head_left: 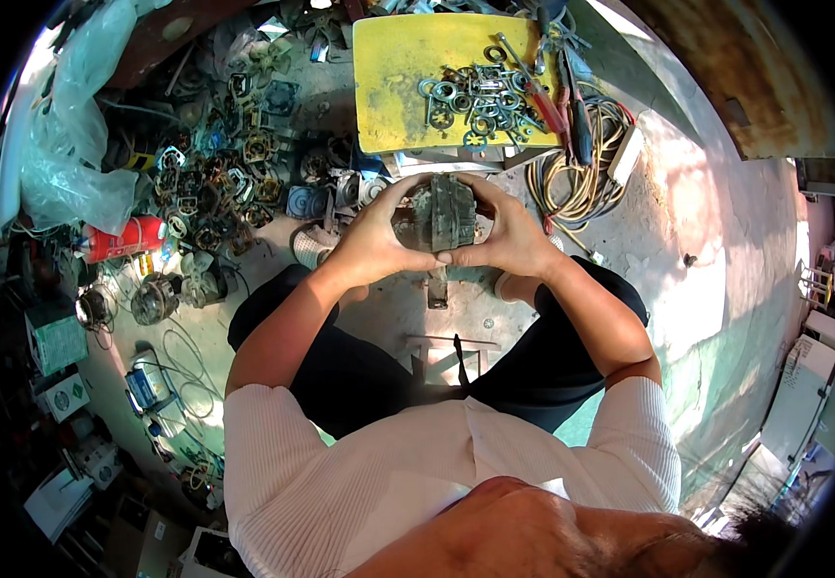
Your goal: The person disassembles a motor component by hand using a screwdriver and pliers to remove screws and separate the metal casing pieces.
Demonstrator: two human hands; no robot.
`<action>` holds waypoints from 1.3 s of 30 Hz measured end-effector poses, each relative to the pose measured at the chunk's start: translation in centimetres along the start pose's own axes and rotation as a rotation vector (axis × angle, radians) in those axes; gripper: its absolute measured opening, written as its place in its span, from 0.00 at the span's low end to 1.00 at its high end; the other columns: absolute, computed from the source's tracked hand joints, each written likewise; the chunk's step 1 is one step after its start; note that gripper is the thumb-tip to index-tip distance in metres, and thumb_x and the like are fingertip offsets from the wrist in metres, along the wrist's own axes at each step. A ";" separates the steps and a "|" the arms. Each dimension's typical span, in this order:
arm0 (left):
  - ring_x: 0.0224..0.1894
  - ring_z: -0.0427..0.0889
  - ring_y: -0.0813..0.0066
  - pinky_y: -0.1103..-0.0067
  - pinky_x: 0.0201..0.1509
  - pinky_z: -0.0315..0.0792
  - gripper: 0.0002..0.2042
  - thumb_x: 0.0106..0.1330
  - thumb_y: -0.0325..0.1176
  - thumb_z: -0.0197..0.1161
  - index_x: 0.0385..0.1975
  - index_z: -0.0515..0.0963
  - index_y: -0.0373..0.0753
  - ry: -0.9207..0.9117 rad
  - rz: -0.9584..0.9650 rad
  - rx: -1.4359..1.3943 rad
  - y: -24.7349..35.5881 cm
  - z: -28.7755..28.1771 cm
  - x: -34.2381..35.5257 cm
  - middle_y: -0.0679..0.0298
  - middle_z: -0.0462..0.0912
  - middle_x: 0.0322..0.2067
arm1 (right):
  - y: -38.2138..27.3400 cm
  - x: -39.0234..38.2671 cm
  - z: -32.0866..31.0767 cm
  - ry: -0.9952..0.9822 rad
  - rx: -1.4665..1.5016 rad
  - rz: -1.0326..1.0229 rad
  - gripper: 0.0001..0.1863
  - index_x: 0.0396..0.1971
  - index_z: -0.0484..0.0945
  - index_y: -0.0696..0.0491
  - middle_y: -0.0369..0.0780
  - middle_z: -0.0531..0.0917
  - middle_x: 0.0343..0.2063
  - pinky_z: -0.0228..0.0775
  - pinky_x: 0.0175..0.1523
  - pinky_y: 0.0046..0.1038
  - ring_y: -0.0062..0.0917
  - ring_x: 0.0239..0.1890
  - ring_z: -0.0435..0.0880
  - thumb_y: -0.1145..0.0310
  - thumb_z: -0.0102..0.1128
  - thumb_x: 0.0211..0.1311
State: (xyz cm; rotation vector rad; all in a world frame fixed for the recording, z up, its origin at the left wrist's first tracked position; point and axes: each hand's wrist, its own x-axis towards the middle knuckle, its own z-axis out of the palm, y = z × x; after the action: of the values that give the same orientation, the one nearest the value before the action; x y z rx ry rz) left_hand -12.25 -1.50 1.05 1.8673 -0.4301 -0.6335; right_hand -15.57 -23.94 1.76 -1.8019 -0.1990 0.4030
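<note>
Both hands are on the motor body (441, 214), dark, grimy metal (a motor by its look, can't be 100% sure). It's out in front of the chest, just this side of the yellow board (393, 63). L hand (385, 236) wraps one side, R hand (516, 236) the other; fingers on both are curled round & grasping it, thumb tips together at the near edge. I'd say it's held so b/c it's bulky & prob. heavy: load's shared, less chance of it rolling. Narrow metal piece (437, 291) shows just below; can't tell if attached.

Legs (557, 380) are spread, prob. for elbow room. Loose rings and small parts (480, 94) sit grouped on the board, I guess so nothing gets lost, w/ a red-handled screwdriver (546, 111) at its R side, handy for the R hand. Cable (557, 188) is coiled beside the board, prob. to stay out from underfoot. Off L, a heap of greasy motor parts (234, 164) covers the floor, seemingly parked there as stock.
</note>
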 end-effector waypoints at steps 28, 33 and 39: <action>0.57 0.73 0.69 0.73 0.64 0.64 0.45 0.37 0.32 0.79 0.61 0.65 0.35 0.016 -0.091 -0.154 -0.5 1.5 -0.1 0.58 0.75 0.53 | 0.8 0.1 -0.1 -0.032 0.164 0.060 0.50 0.62 0.64 0.67 0.44 0.77 0.53 0.65 0.63 0.29 0.25 0.54 0.76 0.68 0.82 0.37; 0.57 0.72 0.69 0.73 0.64 0.64 0.46 0.36 0.32 0.80 0.61 0.65 0.34 -0.032 -0.055 -0.105 -0.9 1.1 0.3 0.59 0.75 0.54 | 0.7 -0.1 -0.6 -0.046 0.098 0.059 0.47 0.60 0.67 0.66 0.44 0.79 0.51 0.67 0.61 0.29 0.25 0.52 0.78 0.68 0.82 0.36; 0.59 0.72 0.70 0.73 0.66 0.63 0.48 0.37 0.32 0.81 0.63 0.63 0.32 -0.082 -0.073 -0.160 -0.9 1.0 0.2 0.58 0.75 0.55 | 1.6 -0.5 -0.4 -0.005 0.063 0.017 0.46 0.57 0.71 0.66 0.46 0.82 0.46 0.70 0.58 0.28 0.25 0.49 0.80 0.62 0.82 0.34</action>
State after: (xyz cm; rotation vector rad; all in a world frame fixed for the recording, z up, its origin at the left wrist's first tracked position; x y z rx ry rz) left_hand -12.69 -2.05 -0.10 1.7156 -0.3551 -0.7731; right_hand -15.98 -24.92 0.36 -1.7421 -0.1729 0.4210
